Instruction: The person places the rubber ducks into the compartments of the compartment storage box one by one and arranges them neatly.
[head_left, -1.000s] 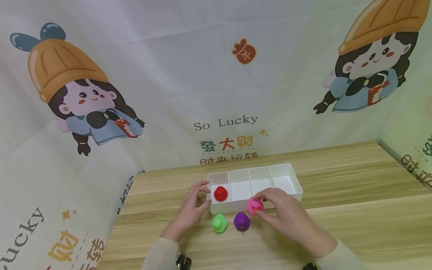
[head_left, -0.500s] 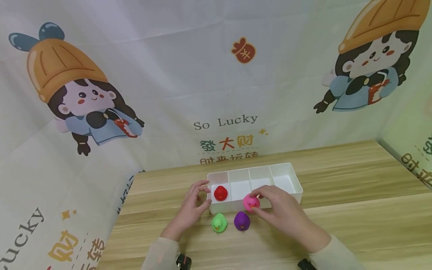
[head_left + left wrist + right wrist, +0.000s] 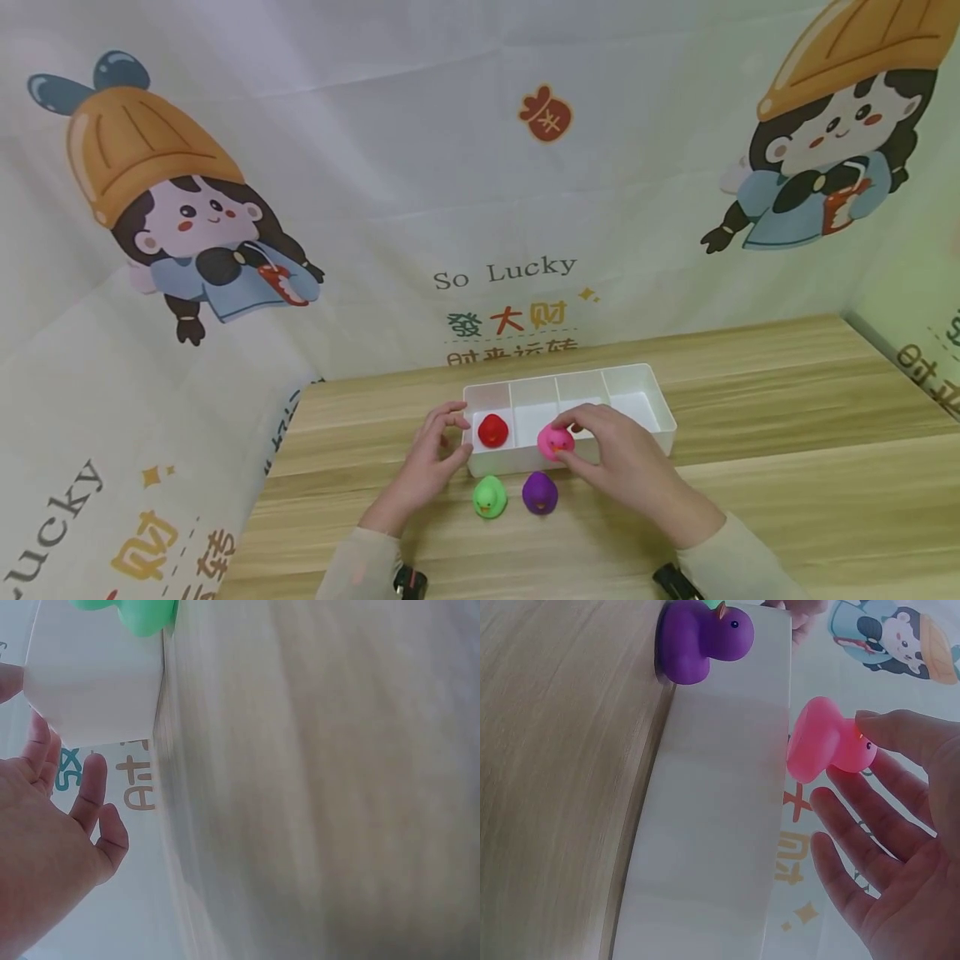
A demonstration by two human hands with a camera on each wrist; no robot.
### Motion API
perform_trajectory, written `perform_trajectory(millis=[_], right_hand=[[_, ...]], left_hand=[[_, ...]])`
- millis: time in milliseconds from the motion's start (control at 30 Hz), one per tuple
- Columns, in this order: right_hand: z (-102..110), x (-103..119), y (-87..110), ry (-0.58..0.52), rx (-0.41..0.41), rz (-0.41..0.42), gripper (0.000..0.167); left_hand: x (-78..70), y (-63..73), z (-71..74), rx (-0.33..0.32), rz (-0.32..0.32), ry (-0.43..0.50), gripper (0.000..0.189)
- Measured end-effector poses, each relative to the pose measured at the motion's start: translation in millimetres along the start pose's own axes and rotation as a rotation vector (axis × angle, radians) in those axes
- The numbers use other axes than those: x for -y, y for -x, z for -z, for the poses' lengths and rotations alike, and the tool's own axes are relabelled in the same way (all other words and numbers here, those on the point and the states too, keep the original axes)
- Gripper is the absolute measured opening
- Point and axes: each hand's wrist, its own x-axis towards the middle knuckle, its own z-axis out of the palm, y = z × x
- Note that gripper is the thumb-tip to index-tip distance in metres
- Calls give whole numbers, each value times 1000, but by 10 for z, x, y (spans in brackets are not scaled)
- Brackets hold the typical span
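Note:
A pink rubber duck (image 3: 556, 442) is pinched between thumb and fingers of my right hand (image 3: 626, 467), over the front wall of the white divided tray (image 3: 510, 460). In the right wrist view the pink duck (image 3: 821, 742) is held by its head, its base just above the tray rim. My left hand (image 3: 427, 462) touches the tray's left end with loosely bent fingers; the left wrist view has the hand (image 3: 56, 832) beside the tray corner (image 3: 97, 682). A red duck (image 3: 492, 431) sits in the leftmost compartment. Before the tray stand a green duck (image 3: 490, 497) and a purple duck (image 3: 540, 493).
The tray stands on a wood-grain table (image 3: 787, 400). A white printed cloth (image 3: 390, 208) hangs behind and at both sides. Dark wrist-worn devices sit under the left sleeve (image 3: 360, 562) and the right sleeve (image 3: 738, 562).
My right hand has carried the pink duck up and slightly left, from near the purple duck to over the tray's front wall. The left hand has stayed at the tray's end.

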Motion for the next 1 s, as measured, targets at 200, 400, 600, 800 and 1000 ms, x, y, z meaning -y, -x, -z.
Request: perform_trajectory(millis=[200, 400, 600, 800, 1000], right_hand=[[-21, 7, -38, -13, 11, 6, 26], [-28, 20, -91, -13, 6, -12, 28], [-32, 35, -140, -5, 20, -33, 27], [-51, 41, -171, 5, 25, -33, 28], [-78, 46, -227, -11, 24, -33, 29]], left_hand=[[29, 12, -3, 5, 5, -1, 22], [17, 19, -10, 1, 8, 8, 22], [3, 16, -5, 1, 5, 10, 22], [-6, 9, 5, 2, 5, 3, 22], [-7, 14, 11, -4, -12, -9, 22]])
